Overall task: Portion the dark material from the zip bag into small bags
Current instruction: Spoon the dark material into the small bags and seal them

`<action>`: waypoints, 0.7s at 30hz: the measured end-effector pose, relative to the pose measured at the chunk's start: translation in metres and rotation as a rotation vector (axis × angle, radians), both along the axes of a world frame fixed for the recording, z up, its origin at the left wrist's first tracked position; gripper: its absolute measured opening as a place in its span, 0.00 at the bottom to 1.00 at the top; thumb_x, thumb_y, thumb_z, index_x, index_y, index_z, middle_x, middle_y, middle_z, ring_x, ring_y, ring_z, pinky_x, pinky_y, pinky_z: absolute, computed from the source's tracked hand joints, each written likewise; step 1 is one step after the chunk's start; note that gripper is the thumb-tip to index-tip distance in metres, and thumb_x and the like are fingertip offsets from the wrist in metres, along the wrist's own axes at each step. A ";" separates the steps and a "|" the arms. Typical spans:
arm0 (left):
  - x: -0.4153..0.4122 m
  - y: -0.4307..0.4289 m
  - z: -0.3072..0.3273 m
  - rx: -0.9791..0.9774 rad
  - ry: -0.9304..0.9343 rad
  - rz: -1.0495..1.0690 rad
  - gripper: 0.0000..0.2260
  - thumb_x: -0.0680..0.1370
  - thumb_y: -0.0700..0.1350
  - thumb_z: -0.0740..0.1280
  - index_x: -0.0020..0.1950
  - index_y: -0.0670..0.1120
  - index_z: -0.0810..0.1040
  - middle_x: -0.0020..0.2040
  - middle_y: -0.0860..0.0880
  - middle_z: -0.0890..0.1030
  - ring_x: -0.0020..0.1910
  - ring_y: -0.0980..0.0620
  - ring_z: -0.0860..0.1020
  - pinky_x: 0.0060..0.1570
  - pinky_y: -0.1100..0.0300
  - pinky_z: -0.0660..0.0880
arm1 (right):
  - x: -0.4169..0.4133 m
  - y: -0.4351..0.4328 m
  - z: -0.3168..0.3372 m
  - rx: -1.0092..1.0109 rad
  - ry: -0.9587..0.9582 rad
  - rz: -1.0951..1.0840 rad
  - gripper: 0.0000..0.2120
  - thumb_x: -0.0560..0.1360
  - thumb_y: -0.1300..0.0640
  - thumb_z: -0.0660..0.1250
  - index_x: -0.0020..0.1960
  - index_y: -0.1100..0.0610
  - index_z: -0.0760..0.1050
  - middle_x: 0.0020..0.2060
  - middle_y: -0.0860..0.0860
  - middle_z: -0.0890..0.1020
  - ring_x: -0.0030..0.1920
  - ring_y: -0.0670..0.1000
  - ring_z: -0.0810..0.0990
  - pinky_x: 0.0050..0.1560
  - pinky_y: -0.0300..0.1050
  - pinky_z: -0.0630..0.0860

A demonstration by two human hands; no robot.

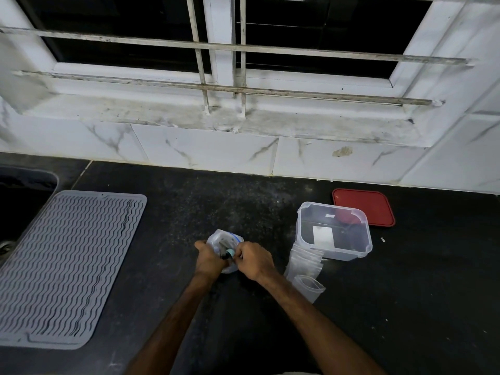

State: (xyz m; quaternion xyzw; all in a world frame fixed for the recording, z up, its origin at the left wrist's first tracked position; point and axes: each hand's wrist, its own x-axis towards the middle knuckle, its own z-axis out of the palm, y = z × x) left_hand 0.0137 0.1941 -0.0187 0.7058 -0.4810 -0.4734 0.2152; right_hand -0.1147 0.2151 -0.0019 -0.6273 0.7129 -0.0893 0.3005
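The zip bag [226, 239] was at the centre front of the black countertop [189, 212], between both hands. Whether it rested on the surface could not be told. The left hand [209, 259] gripped the bag's left side, fingers curled round it. The right hand [254, 259] pinched the bag's mouth. Dark contents showed through the clear plastic. A stack of small bags [303, 263] lay just right of the hands, against a clear plastic container [338, 254]. A red lid [373, 209] lay behind the container, and a grey ribbed mat [67, 266] lay well apart to the left.
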 end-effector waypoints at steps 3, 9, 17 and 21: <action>0.002 0.000 0.001 0.001 0.042 0.000 0.31 0.67 0.36 0.78 0.56 0.43 0.58 0.53 0.43 0.74 0.52 0.45 0.78 0.50 0.49 0.78 | -0.001 0.001 -0.003 0.026 -0.029 -0.041 0.08 0.77 0.52 0.66 0.53 0.53 0.81 0.50 0.49 0.84 0.51 0.49 0.82 0.52 0.44 0.77; 0.004 0.000 0.009 0.081 0.189 0.047 0.27 0.71 0.35 0.74 0.59 0.44 0.59 0.53 0.45 0.73 0.53 0.47 0.77 0.52 0.49 0.79 | -0.004 0.001 -0.006 0.113 -0.129 -0.139 0.07 0.76 0.52 0.66 0.49 0.53 0.81 0.41 0.49 0.83 0.44 0.48 0.82 0.45 0.41 0.75; 0.019 0.001 0.010 0.032 0.330 0.005 0.11 0.76 0.36 0.68 0.57 0.36 0.74 0.52 0.39 0.82 0.47 0.44 0.83 0.40 0.58 0.80 | -0.009 0.003 -0.012 0.233 -0.400 -0.281 0.10 0.75 0.50 0.67 0.39 0.54 0.81 0.26 0.49 0.79 0.24 0.46 0.73 0.31 0.43 0.73; 0.018 0.003 0.008 0.021 0.319 0.049 0.07 0.76 0.34 0.66 0.53 0.40 0.75 0.48 0.41 0.82 0.45 0.48 0.82 0.36 0.61 0.79 | -0.007 0.005 -0.014 0.230 -0.448 -0.325 0.09 0.76 0.52 0.66 0.40 0.54 0.81 0.27 0.51 0.80 0.22 0.45 0.72 0.30 0.42 0.72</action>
